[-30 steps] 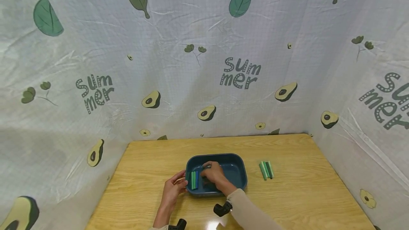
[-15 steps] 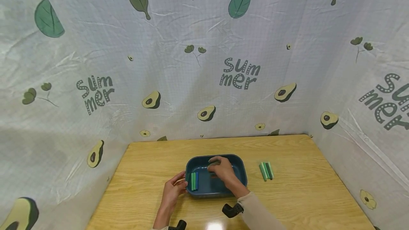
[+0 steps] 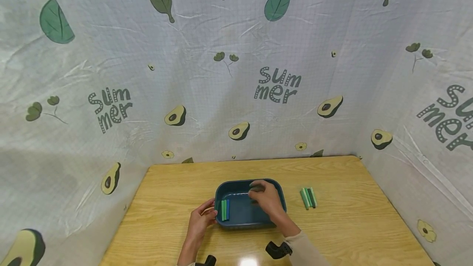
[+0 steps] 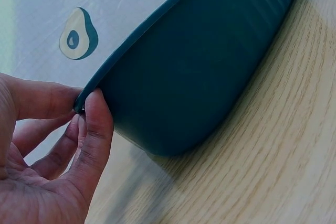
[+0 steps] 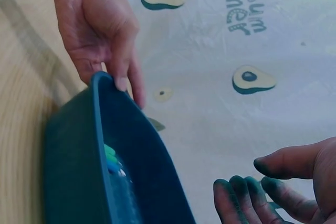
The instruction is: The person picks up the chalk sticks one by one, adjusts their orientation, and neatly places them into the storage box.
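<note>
A dark teal plastic bin (image 3: 242, 212) stands on the wooden table. My left hand (image 3: 199, 221) pinches the rim at its left end, thumb outside, as the left wrist view shows. Inside, along the left end, green sticks (image 3: 223, 209) lie side by side with a blue stick (image 3: 227, 209); they look like chalk or pastel sticks. Over the bin's right half hovers my right hand (image 3: 269, 199), its fingers loosely bent. In the right wrist view the right hand (image 5: 307, 161) has thumb and fingers apart with nothing between them, the fingertips (image 5: 239, 184) smudged dark green.
To the right of the bin, several sticks (image 3: 308, 198) in light and dark green lie together on the table (image 3: 343, 216). A white sheet (image 3: 207, 93) printed with avocados and leaves hangs behind and at both sides.
My right hand has moved from beside the sticks in the bin toward the bin's right side. My left hand and the sticks have stayed in place.
</note>
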`<state>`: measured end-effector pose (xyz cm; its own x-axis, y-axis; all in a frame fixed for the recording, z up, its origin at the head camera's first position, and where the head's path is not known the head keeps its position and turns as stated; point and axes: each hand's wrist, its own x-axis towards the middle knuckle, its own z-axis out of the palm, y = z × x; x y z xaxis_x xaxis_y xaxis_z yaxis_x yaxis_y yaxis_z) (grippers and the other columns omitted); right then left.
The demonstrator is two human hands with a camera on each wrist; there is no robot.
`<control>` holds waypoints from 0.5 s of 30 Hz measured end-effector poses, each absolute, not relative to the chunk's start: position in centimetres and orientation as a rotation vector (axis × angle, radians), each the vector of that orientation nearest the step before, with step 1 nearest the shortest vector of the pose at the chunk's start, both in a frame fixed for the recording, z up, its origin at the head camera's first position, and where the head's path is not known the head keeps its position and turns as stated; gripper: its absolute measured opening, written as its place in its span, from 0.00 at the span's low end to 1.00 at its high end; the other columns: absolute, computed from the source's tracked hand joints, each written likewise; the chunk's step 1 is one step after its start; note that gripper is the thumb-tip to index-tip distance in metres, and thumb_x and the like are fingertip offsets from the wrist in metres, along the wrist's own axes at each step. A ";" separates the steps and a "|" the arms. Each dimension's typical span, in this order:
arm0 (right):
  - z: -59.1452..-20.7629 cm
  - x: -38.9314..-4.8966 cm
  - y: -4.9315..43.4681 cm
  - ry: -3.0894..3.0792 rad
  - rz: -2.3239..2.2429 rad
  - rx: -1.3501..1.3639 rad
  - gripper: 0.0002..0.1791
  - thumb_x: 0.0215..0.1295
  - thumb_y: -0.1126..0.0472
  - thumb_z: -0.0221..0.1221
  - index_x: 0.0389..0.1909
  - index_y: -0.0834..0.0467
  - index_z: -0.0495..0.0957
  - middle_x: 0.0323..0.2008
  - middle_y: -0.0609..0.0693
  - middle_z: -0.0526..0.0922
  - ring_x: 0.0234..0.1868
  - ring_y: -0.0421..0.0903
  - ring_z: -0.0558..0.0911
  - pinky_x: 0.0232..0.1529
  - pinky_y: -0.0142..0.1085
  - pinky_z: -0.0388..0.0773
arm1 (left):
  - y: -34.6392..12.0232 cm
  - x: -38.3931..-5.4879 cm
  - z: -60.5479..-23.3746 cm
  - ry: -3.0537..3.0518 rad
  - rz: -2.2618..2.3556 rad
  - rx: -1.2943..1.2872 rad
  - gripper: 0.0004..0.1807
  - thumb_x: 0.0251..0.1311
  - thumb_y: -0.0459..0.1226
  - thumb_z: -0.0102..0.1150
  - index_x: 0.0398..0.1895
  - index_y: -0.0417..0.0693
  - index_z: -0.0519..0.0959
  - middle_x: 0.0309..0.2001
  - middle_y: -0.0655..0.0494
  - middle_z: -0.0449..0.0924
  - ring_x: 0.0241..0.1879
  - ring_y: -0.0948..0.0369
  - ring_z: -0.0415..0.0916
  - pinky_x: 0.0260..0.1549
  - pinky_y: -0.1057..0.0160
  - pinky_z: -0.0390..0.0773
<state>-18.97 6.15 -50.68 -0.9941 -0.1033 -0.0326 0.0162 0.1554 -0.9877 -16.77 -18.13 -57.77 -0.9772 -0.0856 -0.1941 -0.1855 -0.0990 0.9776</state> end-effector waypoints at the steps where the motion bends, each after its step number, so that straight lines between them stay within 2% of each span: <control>1: -50.6 -18.9 6.4 2.321 -1.991 -0.078 0.20 0.64 0.65 0.61 0.56 0.66 0.75 0.45 0.61 0.83 0.43 0.60 0.85 0.39 0.45 0.84 | -18.1 -16.8 -57.8 2.061 2.259 -0.312 0.27 0.61 0.25 0.58 0.65 0.34 0.71 0.56 0.39 0.73 0.40 0.63 0.77 0.30 0.66 0.80; 8: -50.0 -18.7 8.2 2.405 -2.046 0.014 0.17 0.61 0.66 0.64 0.51 0.63 0.79 0.41 0.58 0.84 0.38 0.52 0.86 0.39 0.43 0.84 | -18.1 -16.7 -57.7 2.060 2.257 -0.313 0.27 0.61 0.26 0.57 0.66 0.35 0.70 0.57 0.39 0.73 0.40 0.64 0.77 0.30 0.65 0.80; 15: -49.9 -18.4 10.6 2.506 -2.023 0.032 0.16 0.63 0.65 0.63 0.52 0.62 0.79 0.45 0.59 0.83 0.39 0.45 0.84 0.40 0.39 0.83 | -18.2 -16.9 -57.8 2.055 2.262 -0.313 0.27 0.60 0.25 0.58 0.66 0.35 0.71 0.55 0.41 0.74 0.39 0.65 0.77 0.31 0.65 0.80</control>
<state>-18.43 10.58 -49.93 -0.9967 0.0651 0.0493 -0.0345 0.2122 -0.9766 -16.86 -18.19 -57.79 -0.9768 -0.0847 -0.1967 -0.1877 -0.1036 0.9767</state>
